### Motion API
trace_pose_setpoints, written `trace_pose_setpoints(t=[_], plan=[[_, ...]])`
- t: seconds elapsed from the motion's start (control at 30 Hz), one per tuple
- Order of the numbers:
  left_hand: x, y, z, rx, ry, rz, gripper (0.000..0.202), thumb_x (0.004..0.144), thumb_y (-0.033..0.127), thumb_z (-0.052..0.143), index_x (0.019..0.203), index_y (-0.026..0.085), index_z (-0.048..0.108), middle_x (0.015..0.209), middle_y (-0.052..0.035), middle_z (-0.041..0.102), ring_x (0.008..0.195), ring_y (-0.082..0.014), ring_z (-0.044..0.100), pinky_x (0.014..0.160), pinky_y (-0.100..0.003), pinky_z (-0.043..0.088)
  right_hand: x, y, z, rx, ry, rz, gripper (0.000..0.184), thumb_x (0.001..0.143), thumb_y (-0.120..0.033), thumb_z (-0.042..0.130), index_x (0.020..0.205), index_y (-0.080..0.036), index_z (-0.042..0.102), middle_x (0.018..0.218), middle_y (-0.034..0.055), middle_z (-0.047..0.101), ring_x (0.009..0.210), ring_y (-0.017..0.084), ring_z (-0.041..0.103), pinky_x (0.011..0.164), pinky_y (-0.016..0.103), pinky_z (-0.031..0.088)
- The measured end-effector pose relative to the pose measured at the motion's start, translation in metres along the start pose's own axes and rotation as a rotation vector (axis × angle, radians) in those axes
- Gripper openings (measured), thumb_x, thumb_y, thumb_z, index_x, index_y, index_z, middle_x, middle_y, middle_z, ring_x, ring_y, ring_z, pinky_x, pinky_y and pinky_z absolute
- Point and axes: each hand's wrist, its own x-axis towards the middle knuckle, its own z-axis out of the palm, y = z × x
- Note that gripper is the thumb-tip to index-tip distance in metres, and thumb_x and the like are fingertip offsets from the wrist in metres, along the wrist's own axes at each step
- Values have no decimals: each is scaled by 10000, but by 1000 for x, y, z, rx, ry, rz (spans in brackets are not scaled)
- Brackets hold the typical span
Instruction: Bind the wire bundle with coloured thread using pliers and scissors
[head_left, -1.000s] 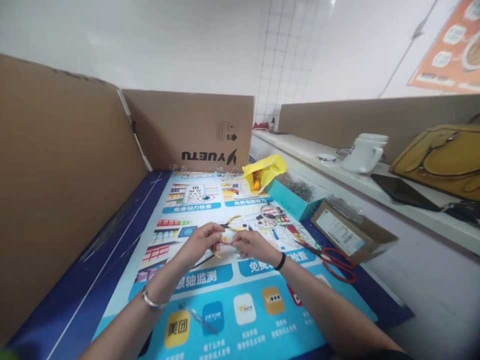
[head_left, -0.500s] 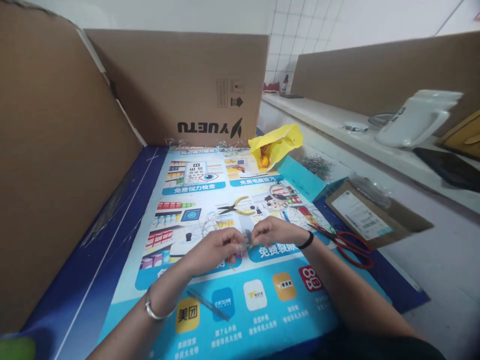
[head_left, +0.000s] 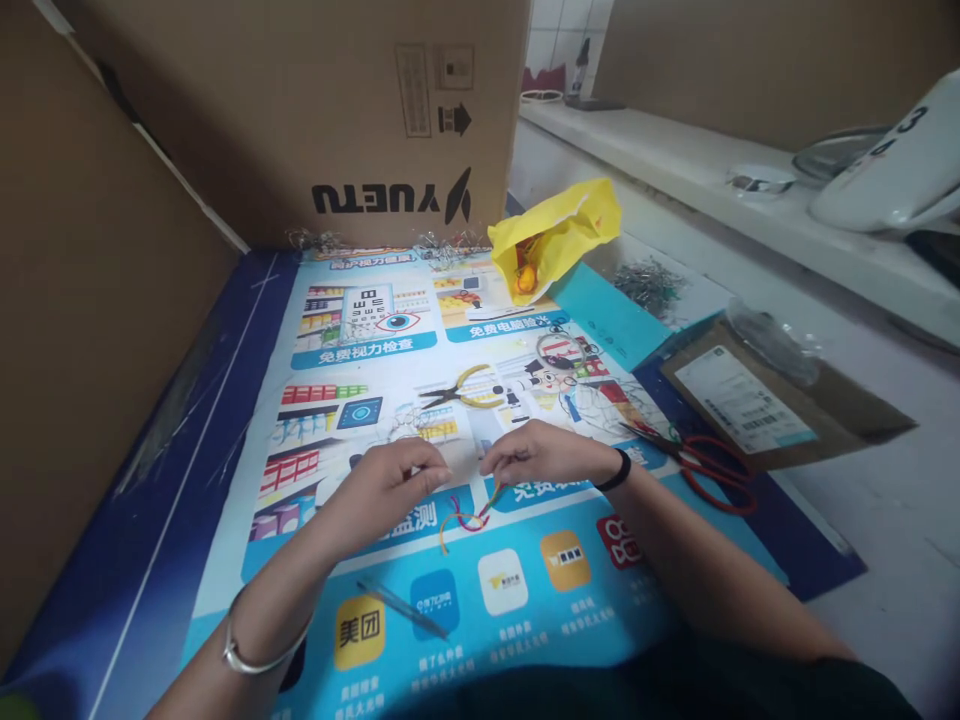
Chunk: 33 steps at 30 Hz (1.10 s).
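Observation:
My right hand (head_left: 541, 456), with a black band on the wrist, pinches one end of a thin multicoloured cord (head_left: 474, 521). The cord droops in yellow, pink and orange strands over the printed sheet. A short gap away, my left hand (head_left: 394, 492) has its fingers curled and thumb near the index tip; whether something fine is between them cannot be made out. Just beyond the hands lie yellow-handled pliers (head_left: 466, 392), beside a tangle of fine wire (head_left: 409, 425). Red-handled scissors (head_left: 701, 465) rest right of my right wrist. Nearer me lies a thin, clear strip-like item (head_left: 403, 606).
A yellow bag (head_left: 559, 238) with orange items inside stands at the back, beside a blue box flap (head_left: 611, 315) and a pile of silvery wire pieces (head_left: 649, 285). A brown labelled parcel (head_left: 780, 405) is at right. Cardboard walls (head_left: 285, 110) enclose the left and back.
My hands have come apart, the left one drawing leftward. The coloured cord now hangs from my right hand, more of it visible. The camera view has tilted down and closer.

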Motion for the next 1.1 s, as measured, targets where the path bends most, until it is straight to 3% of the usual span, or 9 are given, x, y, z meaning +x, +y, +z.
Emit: trace_pose_setpoints(t=[0.2,0.3,0.4,0.53,0.67,0.8,0.97,1.1], plan=[[-1,-2,39,42,-13,-46,116,748,326,634,781,230,689,711,-7,648,638,-185,545,558,-248,341,3,-4,10,132,70,-62,267,768,-336,642,956,-149,670,804,26,695,735,143,649,647,209,489],[-1,-6,48,84,9,-39,111,774,276,594,731,227,684,699,-8,654,651,-189,553,566,-253,335,4,-5,13,163,81,-54,251,768,-330,645,941,-149,670,809,25,696,742,141,646,644,205,486],[-1,-8,47,94,-13,-23,181,801,217,533,688,218,674,702,-8,661,664,-183,566,594,-254,348,4,-3,11,140,94,-25,239,755,-302,652,941,-153,668,774,9,688,694,126,631,602,184,468],[-2,-4,43,186,-66,-55,210,813,237,495,682,203,655,678,-5,639,649,-171,554,580,-247,348,1,1,3,97,-18,39,229,769,-276,614,946,-143,675,765,9,674,654,118,612,575,177,451],[-5,2,42,314,-106,-45,198,821,225,457,723,190,626,733,-16,632,702,-174,555,609,-250,365,-2,-3,-5,-42,-80,34,245,779,-287,599,943,-122,678,770,26,671,664,127,607,584,181,440],[-8,7,39,403,-95,-30,173,799,167,430,692,180,566,708,-15,603,673,-166,541,583,-246,353,-5,-8,-8,-232,-144,33,215,775,-205,583,960,-146,675,734,4,667,631,116,592,562,175,407],[-12,14,29,410,-63,1,131,781,165,444,692,187,538,703,-4,591,668,-160,533,586,-244,355,-11,-10,-10,-543,-73,-5,166,765,-102,545,813,-164,691,701,1,658,633,123,572,586,204,377],[-14,15,30,426,-39,7,134,804,187,450,715,190,549,728,-10,603,681,-167,543,592,-251,364,-15,-20,-9,-664,145,-101,186,824,-128,506,830,-162,689,827,56,670,848,188,576,773,279,390]])
